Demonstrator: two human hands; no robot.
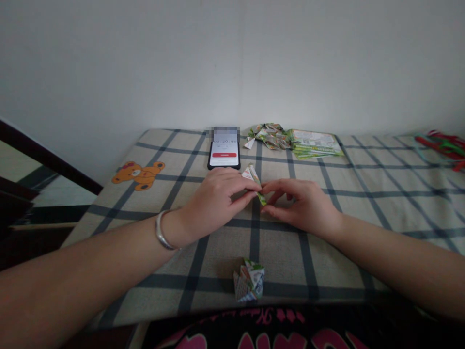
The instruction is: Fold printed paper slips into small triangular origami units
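Between my two hands is a small folded piece of printed paper (251,173), white and green, narrow and slanting. My left hand (221,196), with a silver bangle at the wrist, pinches it between thumb and fingertips. At its right edge, the thumb and forefinger tips of my right hand (301,201) close in on its lower end. The fingers partly hide the paper. Nearer to me on the cloth sits a folded paper piece (250,281) with pointed flaps, in the same print.
A checked cloth (174,291) covers the table against the wall. At the back are a lit phone (224,154), a heap of folded papers (271,135) and a stack of printed sheets (316,143). A bear picture (138,175) lies left; a tray with red and green things (445,148) stands right.
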